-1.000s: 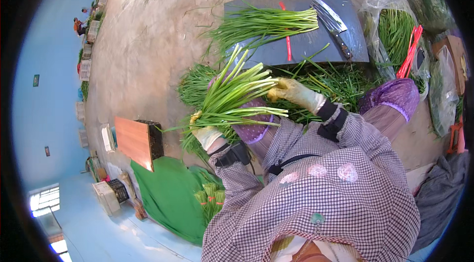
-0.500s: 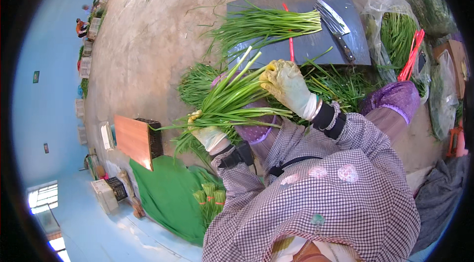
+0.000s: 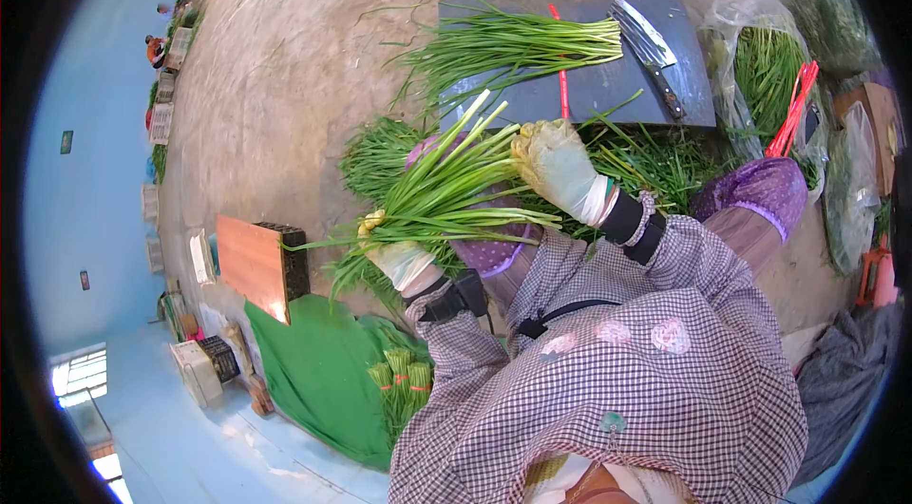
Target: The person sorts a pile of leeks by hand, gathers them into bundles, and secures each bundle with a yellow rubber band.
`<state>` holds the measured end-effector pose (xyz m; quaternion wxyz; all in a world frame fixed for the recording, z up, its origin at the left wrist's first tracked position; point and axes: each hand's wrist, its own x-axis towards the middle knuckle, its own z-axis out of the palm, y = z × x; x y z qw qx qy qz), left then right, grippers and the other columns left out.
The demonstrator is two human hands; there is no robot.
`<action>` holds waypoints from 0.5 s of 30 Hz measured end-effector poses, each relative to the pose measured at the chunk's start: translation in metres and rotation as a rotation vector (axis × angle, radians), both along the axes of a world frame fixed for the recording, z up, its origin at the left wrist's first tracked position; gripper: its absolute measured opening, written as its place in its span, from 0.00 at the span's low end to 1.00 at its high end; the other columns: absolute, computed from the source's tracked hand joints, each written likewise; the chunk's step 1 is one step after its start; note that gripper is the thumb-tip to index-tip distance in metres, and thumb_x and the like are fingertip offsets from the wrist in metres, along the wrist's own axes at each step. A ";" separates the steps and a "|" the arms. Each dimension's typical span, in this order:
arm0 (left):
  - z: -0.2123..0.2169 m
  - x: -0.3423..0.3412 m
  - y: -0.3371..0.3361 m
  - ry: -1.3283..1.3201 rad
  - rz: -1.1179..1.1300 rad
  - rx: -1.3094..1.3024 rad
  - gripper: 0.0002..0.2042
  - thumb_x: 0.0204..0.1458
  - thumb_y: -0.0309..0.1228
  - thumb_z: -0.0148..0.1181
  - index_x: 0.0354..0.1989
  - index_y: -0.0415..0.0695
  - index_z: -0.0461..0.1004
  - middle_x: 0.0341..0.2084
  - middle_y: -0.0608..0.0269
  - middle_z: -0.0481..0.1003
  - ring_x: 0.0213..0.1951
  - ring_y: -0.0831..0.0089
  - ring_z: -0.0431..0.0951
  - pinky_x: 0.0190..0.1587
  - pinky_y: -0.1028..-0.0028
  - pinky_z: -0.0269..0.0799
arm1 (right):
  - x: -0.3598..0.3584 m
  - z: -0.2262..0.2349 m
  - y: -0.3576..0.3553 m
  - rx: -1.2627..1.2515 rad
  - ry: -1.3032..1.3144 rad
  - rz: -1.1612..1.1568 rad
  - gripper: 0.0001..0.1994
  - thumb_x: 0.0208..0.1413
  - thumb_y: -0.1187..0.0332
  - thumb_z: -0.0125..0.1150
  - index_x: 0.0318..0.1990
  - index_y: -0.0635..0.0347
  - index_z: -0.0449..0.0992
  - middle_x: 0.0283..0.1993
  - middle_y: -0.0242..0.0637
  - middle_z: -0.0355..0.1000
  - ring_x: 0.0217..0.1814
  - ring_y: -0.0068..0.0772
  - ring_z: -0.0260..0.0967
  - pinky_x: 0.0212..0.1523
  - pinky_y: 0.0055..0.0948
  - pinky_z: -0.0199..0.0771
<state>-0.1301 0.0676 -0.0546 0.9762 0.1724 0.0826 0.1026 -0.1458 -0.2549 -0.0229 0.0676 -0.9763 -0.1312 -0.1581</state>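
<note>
My left hand (image 3: 397, 255), in a soiled pale glove, is closed around a loose bunch of garlic chives (image 3: 442, 186) over my left knee; its pale stem ends point up and to the right. My right hand (image 3: 556, 167), gloved too, has its fingers curled at the right side of this bunch, apparently pinching stalks there; its fingertips are partly hidden. Ahead, another bunch of chives (image 3: 532, 43) lies on a dark grey board (image 3: 693, 86) across a red tie strip (image 3: 563, 95). A cleaver (image 3: 648, 38) with a black handle rests to its right.
Loose chives (image 3: 665, 167) lie between my knees, with another heap (image 3: 375, 162) by the left one. At right stand a plastic bag of chives (image 3: 765, 62) and red strips (image 3: 793, 114). Tied bundles (image 3: 401, 376) sit on a green cloth (image 3: 313, 376), near a brown panel (image 3: 252, 262).
My right hand has shifted slightly right and turned, showing more of its back. My left hand keeps its hold on the chives, nearly unmoved. The board, cleaver and bunch there stay put.
</note>
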 end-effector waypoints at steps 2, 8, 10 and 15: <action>-0.003 0.000 0.003 -0.028 -0.002 0.081 0.08 0.62 0.33 0.60 0.42 0.43 0.81 0.37 0.60 0.82 0.40 0.68 0.82 0.50 0.65 0.80 | -0.002 -0.004 -0.015 -0.065 0.004 -0.096 0.08 0.59 0.58 0.60 0.34 0.50 0.78 0.33 0.32 0.74 0.39 0.34 0.75 0.38 0.40 0.70; -0.007 -0.004 0.007 0.014 0.055 0.203 0.08 0.63 0.33 0.59 0.42 0.44 0.81 0.37 0.59 0.83 0.40 0.66 0.82 0.51 0.65 0.80 | -0.033 0.008 -0.074 0.012 0.241 -0.157 0.11 0.59 0.54 0.62 0.31 0.49 0.78 0.31 0.31 0.74 0.37 0.34 0.74 0.38 0.41 0.71; -0.004 -0.004 0.003 0.060 0.071 0.143 0.06 0.60 0.31 0.60 0.37 0.42 0.79 0.35 0.58 0.81 0.40 0.65 0.80 0.51 0.64 0.79 | -0.038 0.019 -0.066 0.201 -0.071 -0.097 0.12 0.60 0.53 0.61 0.32 0.49 0.78 0.31 0.31 0.73 0.38 0.34 0.73 0.39 0.41 0.70; 0.010 0.000 -0.011 0.090 0.142 0.264 0.05 0.58 0.30 0.62 0.34 0.42 0.78 0.33 0.59 0.80 0.39 0.64 0.79 0.52 0.63 0.79 | -0.029 0.030 -0.012 0.375 -0.302 0.058 0.09 0.60 0.56 0.62 0.40 0.48 0.75 0.38 0.31 0.72 0.40 0.37 0.70 0.41 0.41 0.69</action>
